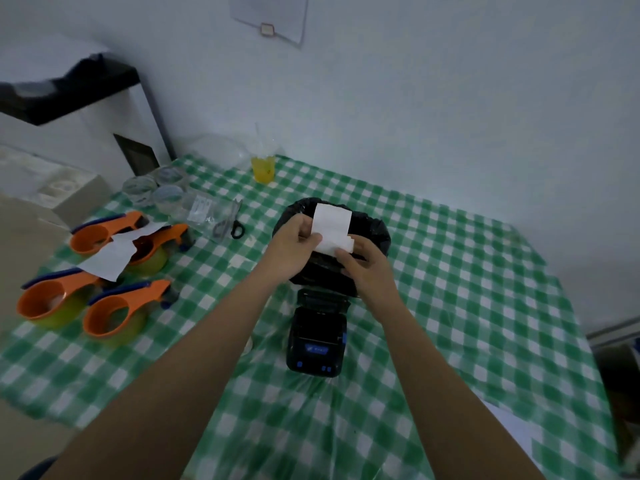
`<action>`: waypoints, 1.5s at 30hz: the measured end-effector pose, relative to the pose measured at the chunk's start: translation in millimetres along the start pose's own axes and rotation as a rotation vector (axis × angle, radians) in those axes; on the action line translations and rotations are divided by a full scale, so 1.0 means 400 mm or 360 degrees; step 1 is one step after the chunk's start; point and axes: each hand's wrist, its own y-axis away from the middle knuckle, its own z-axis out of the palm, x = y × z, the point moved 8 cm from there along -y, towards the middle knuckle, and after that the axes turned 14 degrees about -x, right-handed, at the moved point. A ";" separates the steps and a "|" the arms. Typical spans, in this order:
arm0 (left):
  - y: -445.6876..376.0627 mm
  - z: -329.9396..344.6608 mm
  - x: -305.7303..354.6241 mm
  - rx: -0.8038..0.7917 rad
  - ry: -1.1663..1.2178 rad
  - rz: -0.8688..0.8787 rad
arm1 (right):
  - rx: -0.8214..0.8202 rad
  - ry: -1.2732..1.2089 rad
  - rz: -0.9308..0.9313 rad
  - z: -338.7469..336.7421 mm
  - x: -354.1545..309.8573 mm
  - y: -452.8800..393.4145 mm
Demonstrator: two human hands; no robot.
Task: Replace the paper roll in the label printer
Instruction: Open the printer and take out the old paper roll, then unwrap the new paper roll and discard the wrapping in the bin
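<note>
- White paper roll (334, 242): light, flimsy tail; hold it by the wound body.
- Your left hand (294, 244) pinches its tail; right hand (363, 268) grips the roll.
- Black label printer (317, 336): mid-table, nearer you.

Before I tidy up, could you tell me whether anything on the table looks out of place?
A loose white paper sheet lies draped across the orange tape dispensers at the left, not flat on the table; nothing looks spilled or damaged.
</note>
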 end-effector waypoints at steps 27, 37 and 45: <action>0.157 0.008 -0.537 -0.0657 -0.0687 -0.0817 | -0.0488 0.1336 0.0060 0.252 0.195 -0.052; 0.166 0.003 -0.467 -0.0386 -0.0743 -0.0594 | -0.0424 0.1185 0.0162 0.231 0.214 0.030; 0.142 -0.017 -0.243 -0.0251 0.0454 -0.0181 | -0.0300 -0.0072 0.0358 0.177 0.119 0.069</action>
